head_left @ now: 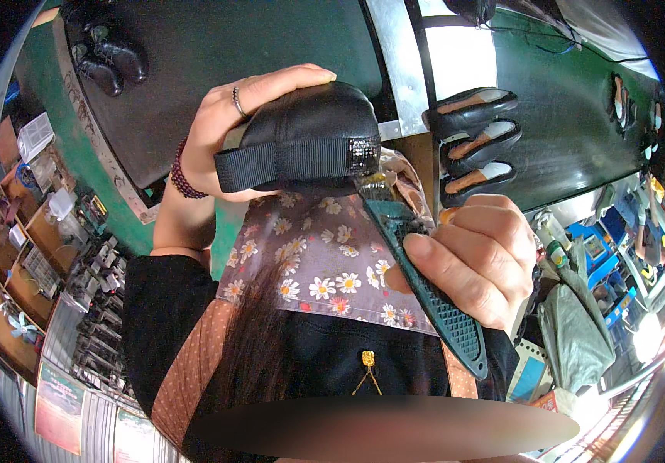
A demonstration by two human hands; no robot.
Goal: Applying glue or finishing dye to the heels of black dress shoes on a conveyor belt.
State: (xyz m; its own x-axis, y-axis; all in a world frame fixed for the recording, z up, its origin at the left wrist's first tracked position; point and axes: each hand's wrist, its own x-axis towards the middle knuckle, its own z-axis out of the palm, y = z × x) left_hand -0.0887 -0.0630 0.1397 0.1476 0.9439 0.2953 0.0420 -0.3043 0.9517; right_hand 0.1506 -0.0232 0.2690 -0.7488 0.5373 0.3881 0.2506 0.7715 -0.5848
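Observation:
My left hand [243,104] is wrapped round a black leather shoe [313,116], fingers over its top. Across the shoe runs a wide ribbed black strap [294,166] with a shiny, glittery patch at its right end. My right hand [483,258] grips a dark green brush [386,220] with a cross-hatched handle, thumb along its side. The brush slants up to the left, and its short bristles sit at the shoe's lower right edge; whether they touch it I cannot tell. Below both hands hangs a floral apron [332,270].
Ahead lies a dark belt-like surface [255,46], with black lace-up shoes [112,62] at its far left. Several black slip-on shoes [475,147] with tan insoles stand at the right, before another dark surface [564,154]. A wooden shelf [27,270] is at left.

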